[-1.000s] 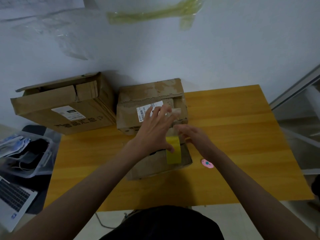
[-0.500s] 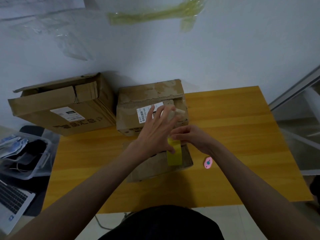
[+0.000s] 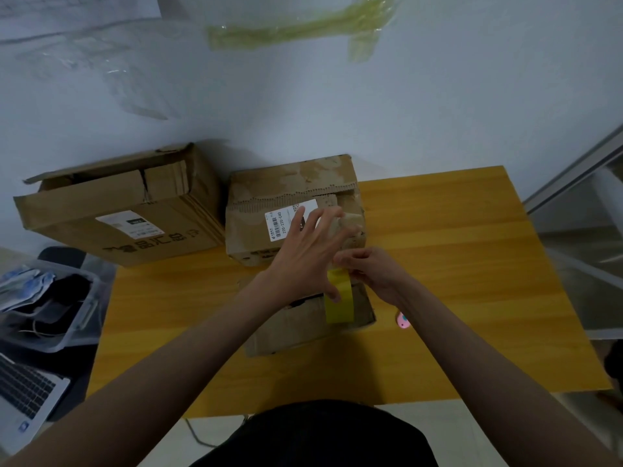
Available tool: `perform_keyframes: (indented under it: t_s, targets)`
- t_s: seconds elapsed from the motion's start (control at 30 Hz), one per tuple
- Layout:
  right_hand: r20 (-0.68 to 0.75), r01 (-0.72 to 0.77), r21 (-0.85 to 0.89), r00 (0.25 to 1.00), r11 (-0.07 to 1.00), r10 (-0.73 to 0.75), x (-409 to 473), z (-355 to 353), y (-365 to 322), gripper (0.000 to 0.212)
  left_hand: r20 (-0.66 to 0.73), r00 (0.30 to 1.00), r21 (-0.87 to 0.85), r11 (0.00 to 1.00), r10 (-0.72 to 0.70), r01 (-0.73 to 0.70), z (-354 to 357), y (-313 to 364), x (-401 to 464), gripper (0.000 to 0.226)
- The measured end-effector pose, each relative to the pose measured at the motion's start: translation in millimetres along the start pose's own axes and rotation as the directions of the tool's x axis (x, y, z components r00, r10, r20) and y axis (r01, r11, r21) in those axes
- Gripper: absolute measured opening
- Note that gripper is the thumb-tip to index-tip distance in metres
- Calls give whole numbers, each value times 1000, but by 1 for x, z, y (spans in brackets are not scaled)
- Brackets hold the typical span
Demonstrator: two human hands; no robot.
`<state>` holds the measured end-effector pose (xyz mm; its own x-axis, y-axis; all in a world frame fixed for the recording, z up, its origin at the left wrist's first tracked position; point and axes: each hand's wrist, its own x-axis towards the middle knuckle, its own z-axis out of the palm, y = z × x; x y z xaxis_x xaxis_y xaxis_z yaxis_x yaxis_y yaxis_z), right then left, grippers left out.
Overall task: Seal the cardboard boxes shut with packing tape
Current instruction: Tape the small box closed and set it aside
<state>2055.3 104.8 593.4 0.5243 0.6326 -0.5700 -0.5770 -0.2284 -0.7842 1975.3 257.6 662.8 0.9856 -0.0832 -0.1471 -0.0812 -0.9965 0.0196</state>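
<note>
A small worn cardboard box [image 3: 296, 328] lies on the wooden table [image 3: 455, 264] in front of me. A strip of yellow tape [image 3: 339, 305] runs from its top down over its front face. My left hand [image 3: 306, 251] rests flat on the box top with fingers spread, its thumb lying on the tape. My right hand [image 3: 374, 271] is at the box's right top edge, fingers curled and pinching the upper end of the tape. The box top is mostly hidden under both hands.
A second box with a white barcode label [image 3: 290, 187] stands just behind, against the wall. A larger box [image 3: 118, 210] sits to its left. A small pink object [image 3: 403, 320] lies right of the small box. A plastic bin [image 3: 67, 318] and a laptop [image 3: 23, 392] are off the table's left side.
My right hand has slid left toward the tape and curled its fingers onto it, uncovering the pink object. My left hand stays spread on the box.
</note>
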Motion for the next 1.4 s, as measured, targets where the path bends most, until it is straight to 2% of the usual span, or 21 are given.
perform_keyframes:
  t_s: [0.1,0.37,0.47,0.57,0.67,0.77,0.87,0.9,0.97,1.0,1.07,1.1,1.23,1.33,1.4]
  targets:
    - [-19,-27,52,999,998,28,-1,0,1,21,3,1000,-14,1000,-3,3,2,-2,2,128]
    - [-15,-89,299,995,950,98,-3,-1,10,14,25,1000,-12,1000,4,-3,6,-4,4,133]
    - [-58,-67,284,994,957,87,-4,-5,15,19,27,1000,-20,1000,-2,2,7,-3,1,134]
    - [-125,11,53,992,999,-5,-11,-7,11,25,31,1000,-42,999,-3,4,7,-3,-1,132]
    - [-152,82,-232,981,969,-119,-18,-12,0,20,-3,1000,-51,999,-9,8,7,-4,-3,126]
    - [-138,96,-512,972,853,-192,-20,-23,-10,17,-16,1000,-50,999,-19,18,8,-7,-6,116]
    - [-129,35,-763,970,646,-205,-23,-34,-20,13,-22,1000,-57,998,-14,13,8,-6,-8,106]
    - [-127,22,-809,969,587,-211,-24,-36,-24,13,-16,1000,-53,999,-10,9,8,-5,-8,105]
    - [-137,-6,-839,970,544,-200,-25,-39,-29,16,0,1000,-39,999,-2,2,5,-2,-7,105]
    - [-144,-27,-839,974,543,-174,-25,-40,-32,28,8,1000,-34,999,2,-1,4,0,-6,107]
    - [-162,-83,-838,982,539,-101,-27,-40,-34,65,18,1000,-39,999,9,-9,1,2,-5,109]
    - [-166,-94,-837,982,539,-85,-27,-40,-33,72,24,1000,-50,999,11,-9,0,2,-5,108]
    - [-133,-14,-775,981,632,-142,-32,-44,-31,44,8,1000,-98,995,0,1,4,-1,-6,100]
    - [-49,127,-560,981,818,-186,-42,-47,-27,28,17,999,-160,986,-48,50,9,-7,-8,96]
    - [-2,180,-457,979,871,-203,-51,-42,-24,12,21,995,-236,967,-97,99,12,-9,-11,90]
